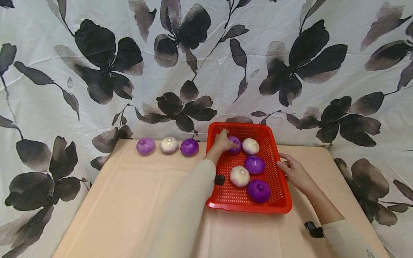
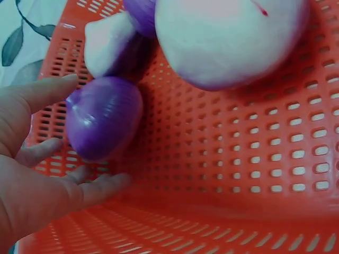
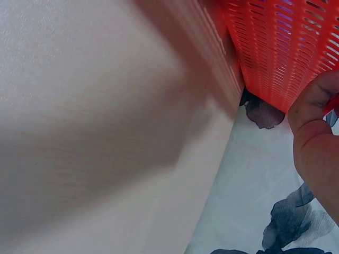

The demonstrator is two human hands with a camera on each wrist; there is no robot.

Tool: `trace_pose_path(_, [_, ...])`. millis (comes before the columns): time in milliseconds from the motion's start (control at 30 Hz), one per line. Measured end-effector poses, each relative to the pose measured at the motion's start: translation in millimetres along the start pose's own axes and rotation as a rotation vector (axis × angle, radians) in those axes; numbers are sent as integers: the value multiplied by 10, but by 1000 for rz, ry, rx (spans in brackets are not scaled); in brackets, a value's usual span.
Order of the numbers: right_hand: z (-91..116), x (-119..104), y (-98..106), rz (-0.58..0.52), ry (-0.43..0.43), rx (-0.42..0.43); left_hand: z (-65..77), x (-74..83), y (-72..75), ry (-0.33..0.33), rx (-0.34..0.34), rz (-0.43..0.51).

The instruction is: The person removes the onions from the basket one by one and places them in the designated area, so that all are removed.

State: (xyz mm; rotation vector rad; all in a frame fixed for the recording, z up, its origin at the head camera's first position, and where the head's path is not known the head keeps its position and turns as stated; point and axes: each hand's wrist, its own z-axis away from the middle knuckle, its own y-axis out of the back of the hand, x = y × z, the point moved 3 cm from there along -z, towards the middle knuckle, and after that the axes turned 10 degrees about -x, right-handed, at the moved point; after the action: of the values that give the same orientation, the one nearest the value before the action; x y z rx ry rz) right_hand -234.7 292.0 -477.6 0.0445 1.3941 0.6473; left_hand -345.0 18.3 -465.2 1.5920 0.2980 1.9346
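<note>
A red plastic basket (image 1: 222, 200) holds several onions. My left hand (image 1: 223, 142) reaches into its far left corner, around a purple onion (image 1: 234, 145). In the left wrist view the fingers are spread around that purple onion (image 2: 105, 119), with the thumb close to its pointed end; whether they touch is unclear. Beside it lies a white onion (image 1: 250, 146) with a purple base. Nearer are another purple onion (image 1: 255, 165), a white one (image 1: 240, 176) and a large purple one (image 1: 259, 190). My right hand (image 1: 295, 173) grips the basket's right rim, seen close up in the right wrist view (image 3: 318, 127).
Left of the basket, along the far edge of the table (image 1: 135, 200), stand a purple onion (image 1: 146, 146), a white onion (image 1: 169, 146) and a darker purple onion (image 1: 189, 147) in a row. A flower-printed cloth (image 1: 226, 79) hangs behind the table.
</note>
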Motion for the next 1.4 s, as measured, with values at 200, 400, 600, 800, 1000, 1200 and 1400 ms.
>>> trace_pose_path(200, [1, 16, -5, -15, 3, -6, 7, -75, -51, 16, -6, -16])
trace_pose_path(400, [3, 16, -23, 7, 7, 7, 16, -93, -51, 3, -13, -9])
trace_pose_path(600, [-3, 12, -49, 3, 0, 2, 15, -108, -62, -2, -32, -17])
trace_pose_path(800, [5, 4, -50, 0, -1, 0, 8, -89, -69, -12, -27, -36])
trace_pose_path(1000, [0, 8, -40, 9, 0, 1, 2, -41, -23, -22, -10, -71])
trace_pose_path(1200, [-6, 24, -20, 9, -4, 0, 5, 20, 52, -44, -7, -103])
trace_pose_path(1400, [-5, 10, -2, 12, -8, -7, 40, 136, 189, -102, -23, -120])
